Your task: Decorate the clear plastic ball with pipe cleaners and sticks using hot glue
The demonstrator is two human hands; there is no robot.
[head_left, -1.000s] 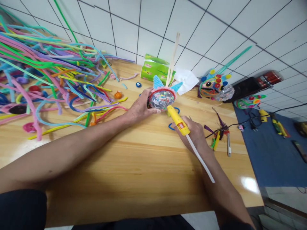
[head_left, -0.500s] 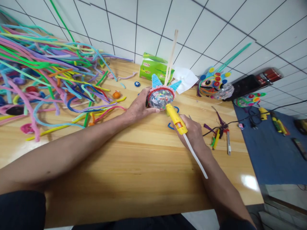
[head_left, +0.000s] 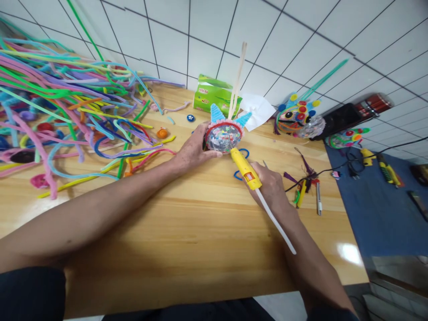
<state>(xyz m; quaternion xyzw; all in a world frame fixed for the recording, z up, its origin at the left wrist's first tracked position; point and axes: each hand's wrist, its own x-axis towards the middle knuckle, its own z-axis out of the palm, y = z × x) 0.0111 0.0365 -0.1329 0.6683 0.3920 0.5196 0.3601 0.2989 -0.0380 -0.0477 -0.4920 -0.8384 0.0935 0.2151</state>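
Note:
My left hand [head_left: 197, 149] is closed around the side of a round clear craft ornament [head_left: 223, 136] with a red and pink fuzzy rim, blue pipe-cleaner points and pale strands rising from its top. My right hand [head_left: 270, 180] grips a yellow hot glue gun [head_left: 245, 168], with a long white glue stick [head_left: 276, 223] coming out of its back end. The gun's nozzle is at the lower edge of the ornament; whether it touches is hard to see. Blue pipe-cleaner loops [head_left: 238, 174] lie on the table beside the gun.
A heap of coloured pipe cleaners [head_left: 67, 89] covers the table's left side. At the back are a green tissue pack [head_left: 212, 96] and white paper [head_left: 257, 111]. Decorated ornaments [head_left: 297, 116], a dark red flask [head_left: 371, 107], a cutter knife [head_left: 318, 199] and a black cord [head_left: 384, 152] lie to the right.
The glue gun has tilted slightly, its nozzle shifting a little down from the ornament's face and the glue stick's tail swinging down and right. The left hand still holds the ornament.

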